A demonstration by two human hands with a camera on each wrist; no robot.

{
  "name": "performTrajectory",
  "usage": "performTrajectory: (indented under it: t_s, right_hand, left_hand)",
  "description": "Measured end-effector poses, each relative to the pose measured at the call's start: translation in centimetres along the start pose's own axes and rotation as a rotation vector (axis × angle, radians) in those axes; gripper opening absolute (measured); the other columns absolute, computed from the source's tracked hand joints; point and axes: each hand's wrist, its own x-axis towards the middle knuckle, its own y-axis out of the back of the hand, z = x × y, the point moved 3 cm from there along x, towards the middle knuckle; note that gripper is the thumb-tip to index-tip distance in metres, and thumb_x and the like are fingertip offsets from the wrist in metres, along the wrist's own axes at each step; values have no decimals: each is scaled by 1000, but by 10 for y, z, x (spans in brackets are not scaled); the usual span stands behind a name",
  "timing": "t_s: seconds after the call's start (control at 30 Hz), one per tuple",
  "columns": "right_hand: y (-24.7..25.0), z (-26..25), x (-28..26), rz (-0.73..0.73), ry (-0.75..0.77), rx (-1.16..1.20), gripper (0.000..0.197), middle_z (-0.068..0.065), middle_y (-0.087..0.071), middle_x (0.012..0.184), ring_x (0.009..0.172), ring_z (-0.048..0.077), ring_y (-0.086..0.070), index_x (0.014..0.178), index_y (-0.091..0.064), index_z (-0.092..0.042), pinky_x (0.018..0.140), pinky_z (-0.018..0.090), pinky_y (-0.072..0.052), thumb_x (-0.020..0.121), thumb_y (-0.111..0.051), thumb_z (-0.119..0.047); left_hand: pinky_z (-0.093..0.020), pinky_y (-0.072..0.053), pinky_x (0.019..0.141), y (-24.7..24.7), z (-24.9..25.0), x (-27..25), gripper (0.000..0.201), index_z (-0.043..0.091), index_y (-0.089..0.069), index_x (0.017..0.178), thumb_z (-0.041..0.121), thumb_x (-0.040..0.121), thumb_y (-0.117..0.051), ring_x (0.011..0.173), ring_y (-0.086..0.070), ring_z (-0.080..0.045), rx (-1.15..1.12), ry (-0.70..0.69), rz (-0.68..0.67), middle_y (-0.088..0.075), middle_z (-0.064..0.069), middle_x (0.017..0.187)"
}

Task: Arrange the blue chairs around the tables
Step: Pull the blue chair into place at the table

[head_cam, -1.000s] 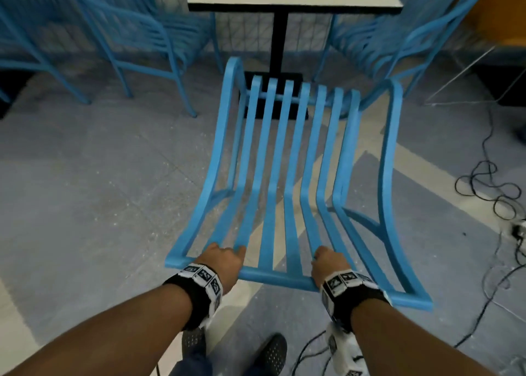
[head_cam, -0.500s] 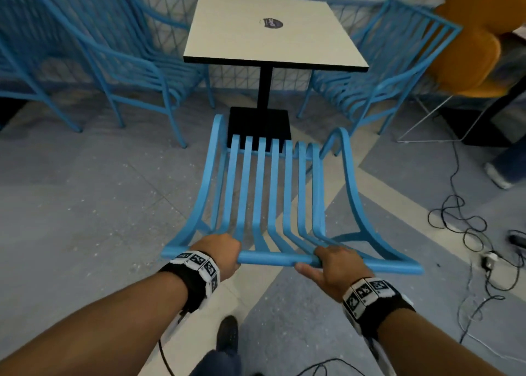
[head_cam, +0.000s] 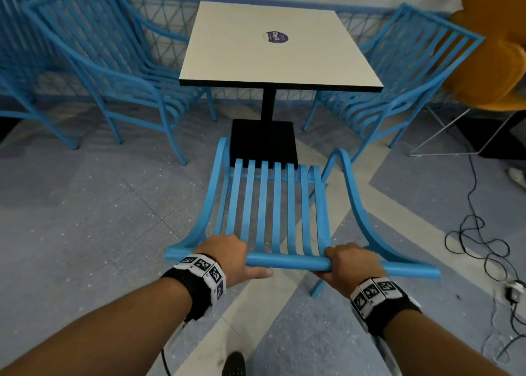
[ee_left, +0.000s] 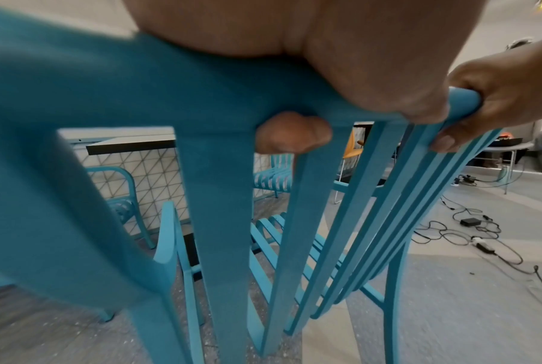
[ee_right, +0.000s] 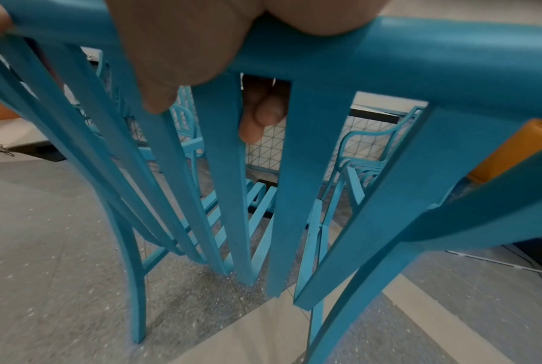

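Note:
A blue slatted chair (head_cam: 273, 210) stands in front of me, its seat facing the white square table (head_cam: 273, 51). My left hand (head_cam: 227, 254) grips the left part of the chair's top rail (head_cam: 287, 261), fingers curled over it. My right hand (head_cam: 348, 264) grips the same rail further right. In the left wrist view the left hand's fingers (ee_left: 294, 134) wrap round the rail (ee_left: 138, 81) between slats. In the right wrist view the right hand's fingers (ee_right: 263, 115) curl behind the rail (ee_right: 419, 64). The chair's front edge lies just short of the table's black base (head_cam: 263, 139).
Two blue armchairs (head_cam: 125, 71) stand left of the table and one (head_cam: 398, 77) on its right. An orange chair (head_cam: 489, 51) is at the far right. Black cables (head_cam: 478, 242) and a power strip lie on the floor at right. My shoe (head_cam: 233, 364) is below.
The chair's back has come upright and the chair has moved toward the table. My right hand has shifted its grip on the rail. The view has lifted to take in the whole tabletop.

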Motion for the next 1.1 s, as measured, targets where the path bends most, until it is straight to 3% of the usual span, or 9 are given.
performTrajectory:
  t_s: [0.1,0.2,0.33,0.47,0.57,0.8,0.9,1.03,1.1]
  right_hand:
    - [4,8,20,-33,60,-15,40,-7,-55,70,75,17,-60,83,-60,-27,58,30,-41,77,-54,-66]
    - [7,19,34,-44,65,-57,40,-6,-60,55,53,15,-58,64,-59,-27,46,25,-31,59,-73,-64]
    - [22,41,70,-60,131,-27,42,-4,-66,90,88,19,-61,92,-59,-26,68,33,-46,81,-47,-64]
    - [38,67,126,-29,176,-12,54,-7,-53,76,86,19,-61,79,-50,-28,65,32,-42,75,-37,-80]
    - [43,80,164,0,193,-37,71,-7,-49,73,82,19,-61,74,-43,-29,62,32,-41,59,-14,-93]
    - [53,88,212,41,196,-36,58,-7,-52,71,70,17,-56,77,-50,-29,59,30,-42,73,-31,-83]
    - [55,90,225,53,201,-37,59,-7,-54,70,69,16,-55,75,-48,-29,58,29,-41,72,-30,-85]
    - [57,90,232,55,200,-25,73,-6,-56,71,69,17,-57,76,-48,-29,60,31,-43,62,-12,-91]
    - [57,88,230,38,195,-19,73,-6,-58,73,71,17,-57,79,-50,-29,62,33,-45,65,-14,-90]
  left_hand:
    - [-32,-46,63,9,1,12,78,20,-57,77,93,63,-32,68,-55,-20,11,26,8,-56,0,75]
    - [-35,-47,70,13,4,24,85,22,-59,82,96,60,-25,73,-55,-21,23,25,7,-60,0,79]
    - [-36,-45,72,33,7,56,85,23,-54,80,96,58,-18,78,-58,-22,24,39,41,-60,0,82]
    - [-33,-42,65,66,7,99,97,21,-61,83,98,50,-13,74,-57,-21,39,85,66,-61,0,79]
    - [-32,-40,62,90,3,127,87,21,-58,79,96,55,-21,70,-54,-20,45,132,60,-55,3,72]
    - [-31,-48,61,117,-17,167,83,23,-54,74,97,55,-21,65,-54,-17,79,174,53,-58,2,73]
    - [-31,-48,62,126,-22,177,76,24,-54,74,94,61,-27,66,-55,-16,84,184,60,-59,3,73]
    - [-30,-45,61,128,-28,185,89,24,-55,76,96,50,-12,66,-52,-16,100,158,78,-53,5,71]
    - [-30,-44,61,126,-29,185,93,23,-56,78,97,47,-9,66,-51,-17,104,142,94,-55,4,74]
